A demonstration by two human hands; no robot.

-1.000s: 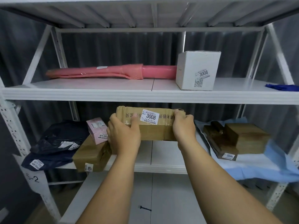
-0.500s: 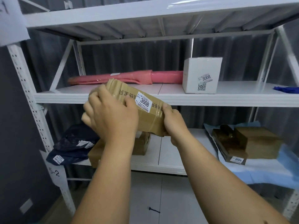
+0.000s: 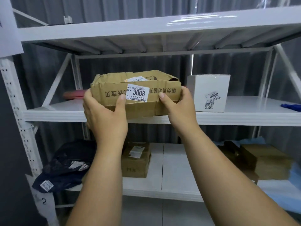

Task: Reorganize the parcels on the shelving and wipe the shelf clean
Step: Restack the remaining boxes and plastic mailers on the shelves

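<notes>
— Both hands hold what?
— Left hand (image 3: pixel 104 119) and right hand (image 3: pixel 178 110) grip the two ends of the brown parcel (image 3: pixel 138 97), label 3008, at the front edge of the middle shelf (image 3: pixel 244 118).
— What is near it?
— White box (image 3: pixel 209 93) just beside, on the right; pink parcel (image 3: pixel 74 95) behind, mostly hidden.

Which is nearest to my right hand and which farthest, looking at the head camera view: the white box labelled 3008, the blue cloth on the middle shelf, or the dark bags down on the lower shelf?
From the right hand:
1. White box, just to its right on the middle shelf.
2. Blue cloth, far right edge of that shelf.
3. Dark bags, lower shelf, far left.
</notes>
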